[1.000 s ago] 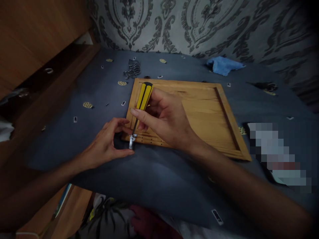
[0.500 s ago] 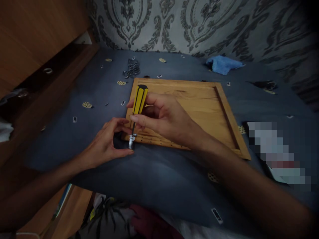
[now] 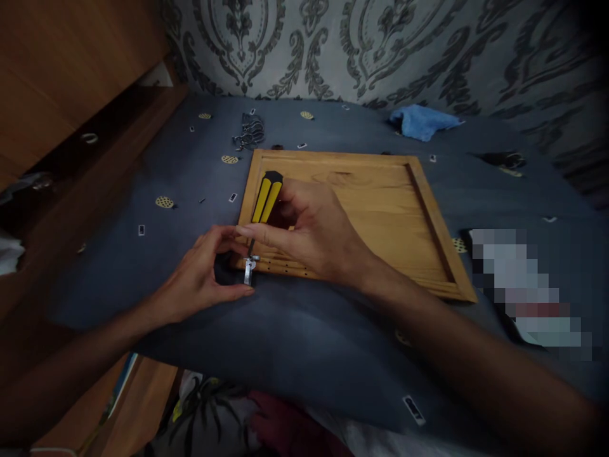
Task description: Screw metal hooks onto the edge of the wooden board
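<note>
While screwdriver (image 3: pixel 265 198) is clenched by right hand (image 3: pixel 314 235), shaft's tilted 1-to-7 o'clock | tip's set on bracket (image 3: pixel 248 271) | left hand (image 3: pixel 200 279) is cupped half-open, empty, at its 9 o'clock

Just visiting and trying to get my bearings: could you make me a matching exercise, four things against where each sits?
Things: 1 screwdriver; 2 blue cloth; 3 metal bracket; 4 heap of metal hooks.
Places: A beyond the wooden panel's far left corner; B gripped in the right hand; C beyond the panel's far right corner; D at the panel's near left corner.
Pairs: 1-B, 2-C, 3-D, 4-A.
</note>
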Demonstrator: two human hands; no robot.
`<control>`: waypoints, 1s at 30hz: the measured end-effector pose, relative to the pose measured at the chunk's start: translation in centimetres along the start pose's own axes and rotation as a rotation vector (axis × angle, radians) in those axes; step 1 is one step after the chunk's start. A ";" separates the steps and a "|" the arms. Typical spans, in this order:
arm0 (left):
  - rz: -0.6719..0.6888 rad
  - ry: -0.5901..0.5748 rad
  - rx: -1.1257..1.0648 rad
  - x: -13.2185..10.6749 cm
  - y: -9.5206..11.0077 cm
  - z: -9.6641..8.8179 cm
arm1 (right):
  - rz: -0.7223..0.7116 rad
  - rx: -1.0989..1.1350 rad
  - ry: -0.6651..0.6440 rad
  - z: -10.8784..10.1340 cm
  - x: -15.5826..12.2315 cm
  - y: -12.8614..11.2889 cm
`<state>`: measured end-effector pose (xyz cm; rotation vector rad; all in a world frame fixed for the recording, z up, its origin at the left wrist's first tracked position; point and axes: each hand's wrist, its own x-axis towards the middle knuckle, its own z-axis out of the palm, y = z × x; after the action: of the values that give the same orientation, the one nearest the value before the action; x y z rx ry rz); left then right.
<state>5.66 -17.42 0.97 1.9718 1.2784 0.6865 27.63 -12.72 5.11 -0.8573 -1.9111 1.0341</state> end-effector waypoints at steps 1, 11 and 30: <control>-0.003 -0.002 0.000 0.0 0.0 0.0 | -0.007 -0.019 0.019 0.0 0.0 0.0; 0.013 -0.016 0.002 0.1 -0.1 0.0 | 0.002 -0.022 0.115 -0.1 -0.2 -0.7; -0.001 0.000 -0.007 0.1 0.2 0.0 | 0.017 0.100 -0.058 0.0 -0.2 -0.4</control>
<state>5.77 -17.32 1.13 1.9655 1.2754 0.6899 27.67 -13.08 5.36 -0.7956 -1.8861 1.1657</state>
